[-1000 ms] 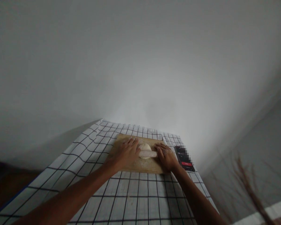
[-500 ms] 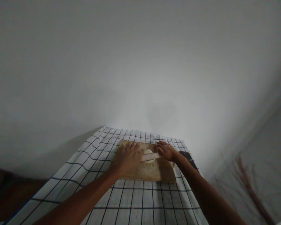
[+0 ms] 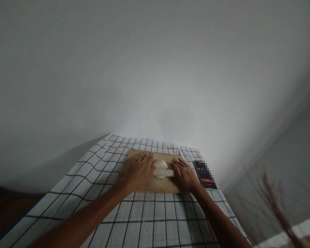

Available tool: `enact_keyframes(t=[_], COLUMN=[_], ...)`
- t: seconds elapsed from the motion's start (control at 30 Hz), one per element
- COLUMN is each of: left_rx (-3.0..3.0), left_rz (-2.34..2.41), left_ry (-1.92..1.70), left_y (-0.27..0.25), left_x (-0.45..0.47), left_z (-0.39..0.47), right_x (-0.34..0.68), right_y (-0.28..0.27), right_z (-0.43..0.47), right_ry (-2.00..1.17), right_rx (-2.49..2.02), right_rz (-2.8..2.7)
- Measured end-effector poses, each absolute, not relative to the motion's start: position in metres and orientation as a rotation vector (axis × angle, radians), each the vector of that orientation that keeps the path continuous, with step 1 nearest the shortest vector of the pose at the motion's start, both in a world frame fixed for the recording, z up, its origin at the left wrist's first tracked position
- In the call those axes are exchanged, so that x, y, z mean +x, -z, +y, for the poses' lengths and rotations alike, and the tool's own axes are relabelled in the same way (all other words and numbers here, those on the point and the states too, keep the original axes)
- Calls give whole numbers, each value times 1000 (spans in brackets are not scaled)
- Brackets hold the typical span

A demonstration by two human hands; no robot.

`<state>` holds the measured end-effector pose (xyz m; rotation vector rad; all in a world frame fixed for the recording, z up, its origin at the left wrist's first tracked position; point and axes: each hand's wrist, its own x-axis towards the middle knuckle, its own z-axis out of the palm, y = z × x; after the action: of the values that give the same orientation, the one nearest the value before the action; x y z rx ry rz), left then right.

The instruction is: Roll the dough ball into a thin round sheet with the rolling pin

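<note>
A pale rolling pin [image 3: 164,172] lies crosswise over a flattened round of white dough [image 3: 161,164] on a wooden board [image 3: 155,187]. My left hand [image 3: 142,168] covers the pin's left end, its long fingers pointing forward and a whitish dusting on them. The right end is under my right hand [image 3: 184,172], whose fingers bend over it. Both hands hold the pin from above, and their palms hide its ends. Part of the dough shows beyond the pin and a little on the near side.
A white tablecloth with a dark grid [image 3: 150,220] covers the table, which stands against a grey wall [image 3: 155,75]. Right of the board lies a dark phone [image 3: 205,177], its screen partly pixelated. Brown twigs [image 3: 274,203] rise at the lower right.
The rolling pin has shifted slightly on the dough, and more dough shows beyond it. My right hand sits nearer to me on the pin. The view has moved a little, uncovering more of the phone.
</note>
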<state>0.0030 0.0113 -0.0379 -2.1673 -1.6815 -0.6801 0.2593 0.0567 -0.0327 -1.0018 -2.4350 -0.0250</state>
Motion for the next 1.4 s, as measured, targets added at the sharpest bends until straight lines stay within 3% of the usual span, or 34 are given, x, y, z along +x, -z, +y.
enact_keyframes(t=[0.23, 0.57, 1.03, 1.4], left_rx=[-2213, -2098, -2268, -2132], left_rz=[-1631, -1766, -1656, -1749], left_ry=[685, 627, 626, 625], left_y=[42, 25, 30, 31], left_x=[0, 7, 4, 6], left_z=[6, 17, -8, 19], right_x=[261, 251, 265, 249], right_y=[33, 30, 38, 22], right_z=[41, 92, 10, 78], right_ry=[48, -17, -65, -40], right_rx=[-1042, -1067, -1141, -1172], right_rz=[-2428, -2448, -2358, -2416])
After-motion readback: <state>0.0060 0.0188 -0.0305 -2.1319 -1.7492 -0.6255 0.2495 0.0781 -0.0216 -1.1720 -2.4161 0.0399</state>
